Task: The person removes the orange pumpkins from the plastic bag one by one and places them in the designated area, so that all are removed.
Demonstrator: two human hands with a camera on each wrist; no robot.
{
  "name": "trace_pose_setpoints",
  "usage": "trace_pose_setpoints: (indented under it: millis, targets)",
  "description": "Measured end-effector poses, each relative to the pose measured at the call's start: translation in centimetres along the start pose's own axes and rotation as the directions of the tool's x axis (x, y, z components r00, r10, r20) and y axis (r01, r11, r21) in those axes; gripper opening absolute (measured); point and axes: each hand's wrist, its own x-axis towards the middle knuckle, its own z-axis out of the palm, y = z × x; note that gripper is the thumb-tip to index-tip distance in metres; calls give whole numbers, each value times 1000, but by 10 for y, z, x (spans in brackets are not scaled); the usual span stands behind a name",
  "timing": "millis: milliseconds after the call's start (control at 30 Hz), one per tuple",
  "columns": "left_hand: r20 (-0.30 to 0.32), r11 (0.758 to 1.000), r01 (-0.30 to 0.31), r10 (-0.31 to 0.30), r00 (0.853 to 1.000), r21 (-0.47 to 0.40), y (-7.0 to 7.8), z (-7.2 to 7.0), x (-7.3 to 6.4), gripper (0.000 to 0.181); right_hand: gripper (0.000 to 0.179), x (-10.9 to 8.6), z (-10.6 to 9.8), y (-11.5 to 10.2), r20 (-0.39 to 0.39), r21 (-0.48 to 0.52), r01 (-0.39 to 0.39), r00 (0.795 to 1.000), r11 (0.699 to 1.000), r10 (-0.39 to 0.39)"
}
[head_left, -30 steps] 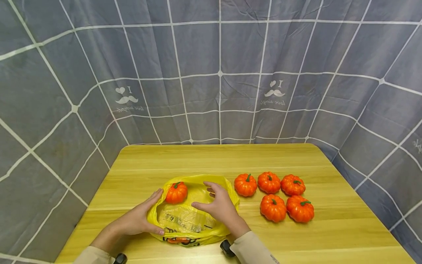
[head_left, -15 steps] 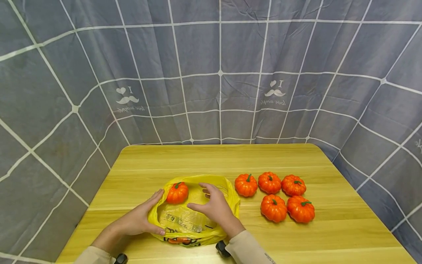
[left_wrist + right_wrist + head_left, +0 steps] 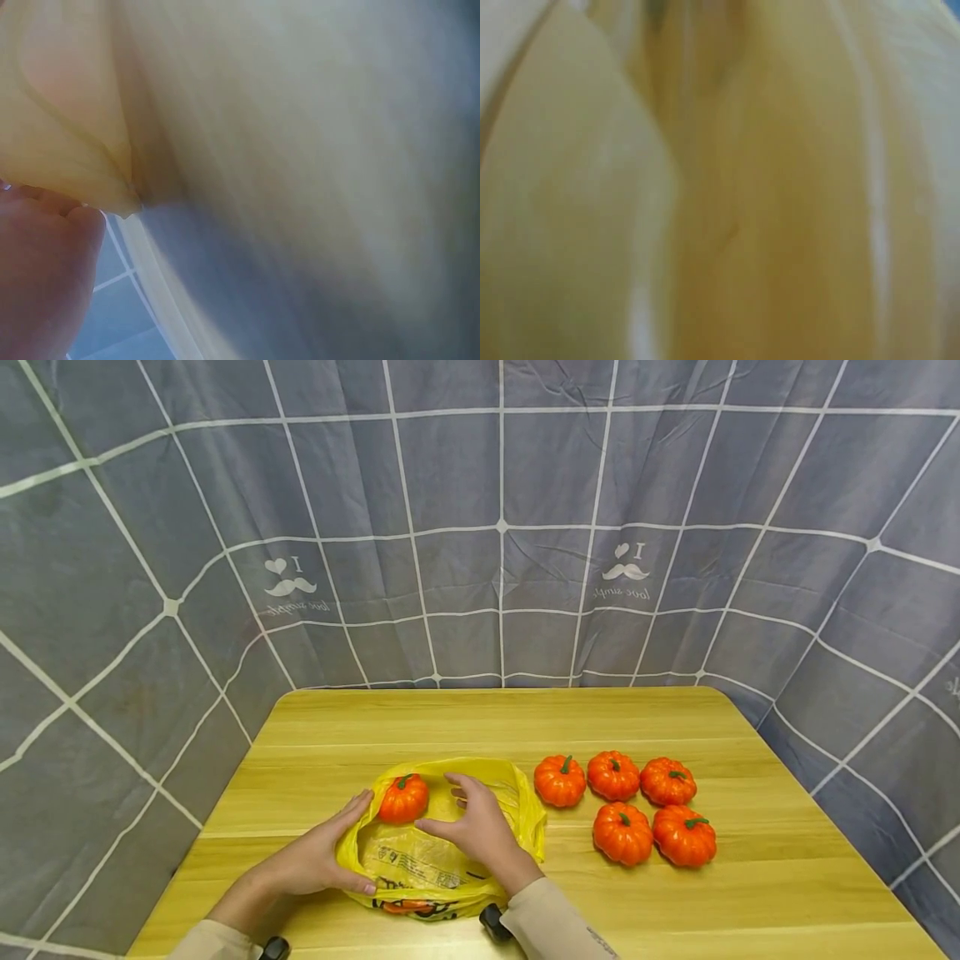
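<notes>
A yellow plastic bag (image 3: 420, 860) lies with its mouth wide and facing up. Inside it, at the left, sits a small orange pumpkin (image 3: 403, 798) with a green stem. My left hand (image 3: 318, 858) rests against the bag's left side, thumb spread along the front rim and fingers straight along the outside. Over the bag's mouth is my right hand (image 3: 483, 827), thumb and fingers spread apart with nothing between them. In the left wrist view part of the left hand (image 3: 41, 270) touches the bag (image 3: 60, 142). Blurred yellow plastic of the bag (image 3: 780, 187) fills the right wrist view.
To the right of the bag, several more orange pumpkins (image 3: 622, 832) stand in two rows on the wooden table (image 3: 480, 718). A grey curtain (image 3: 465, 568) with white grid lines hangs behind the table and along both sides.
My right hand has shifted a little to the left over the bag, its fingers still spread. The left hand, the bag and the pumpkins have stayed almost in place.
</notes>
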Motion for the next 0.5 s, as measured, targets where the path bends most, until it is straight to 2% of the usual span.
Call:
trace_pose_setpoints:
  millis: [233,500]
  targets:
    - [6,1000,13,-14,1000,13,-1,1,1,127,83,7,13,2,18,-7,2,1000,1000,-2]
    - [8,1000,5,-6,1000,10,1,1,-1,126,82,15,28,5,31,-106,60,998,992,-57]
